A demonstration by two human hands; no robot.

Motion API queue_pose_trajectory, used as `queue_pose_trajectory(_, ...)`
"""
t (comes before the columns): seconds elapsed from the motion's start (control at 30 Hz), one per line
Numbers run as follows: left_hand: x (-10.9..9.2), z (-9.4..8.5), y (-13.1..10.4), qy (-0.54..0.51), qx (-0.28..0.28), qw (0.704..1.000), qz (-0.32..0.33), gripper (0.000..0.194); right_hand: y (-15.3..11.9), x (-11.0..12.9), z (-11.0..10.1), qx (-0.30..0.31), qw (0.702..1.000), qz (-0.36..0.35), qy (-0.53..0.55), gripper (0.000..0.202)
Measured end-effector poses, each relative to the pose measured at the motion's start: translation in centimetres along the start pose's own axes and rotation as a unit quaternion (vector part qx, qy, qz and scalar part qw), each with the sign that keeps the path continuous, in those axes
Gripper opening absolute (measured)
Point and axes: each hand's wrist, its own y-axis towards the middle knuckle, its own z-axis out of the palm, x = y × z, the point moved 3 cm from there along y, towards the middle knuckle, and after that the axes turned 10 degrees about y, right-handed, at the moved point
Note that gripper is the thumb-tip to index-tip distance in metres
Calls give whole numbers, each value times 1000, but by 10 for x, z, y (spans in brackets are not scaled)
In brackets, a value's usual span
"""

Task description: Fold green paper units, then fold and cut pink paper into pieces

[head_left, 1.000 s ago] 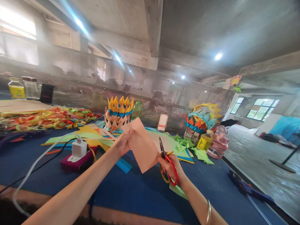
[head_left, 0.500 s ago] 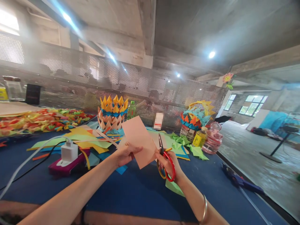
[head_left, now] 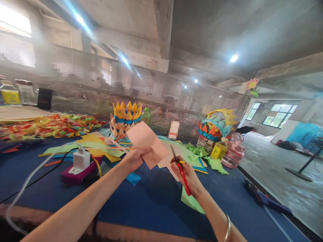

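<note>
My left hand grips a sheet of pale pink paper by its lower left edge, holding it tilted above the table. To the right of that sheet, my right hand is closed around red-and-yellow-handled scissors, their dark blades pointing up and away from me. The blades stand apart from the held sheet. Beneath and between the hands, another pale pink piece lies on the blue tabletop. A light green sheet rests below my right wrist.
Paper-point baskets stand at the back. Folded scraps pile at left, near a purple power strip with a white plug. A yellow-labelled bottle, pink jug and glue gun are at right.
My right hand with the scissors has drawn away from the held paper and turned. The left hand has raised and tilted the sheet. The whole view has shifted slightly.
</note>
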Motion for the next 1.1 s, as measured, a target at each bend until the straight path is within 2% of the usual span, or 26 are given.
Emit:
queue_pose_trajectory(0.17,-2,-3,2,0,5,1000,8,38,-7,15,2,34,995,1,-95,35)
queue_pose_trajectory(0.3,-1,-4,3,24,19,999,15,40,-8,23,4,33,991,-2,-126,33)
queue_pose_trajectory(0.9,-5,0,-4,66,27,997,19,28,-6,13,3,50,991,-5,-125,35)
queue_pose_trajectory(1.1,-7,1,-6,63,21,998,14,34,-6,13,2,27,991,-18,-133,35)
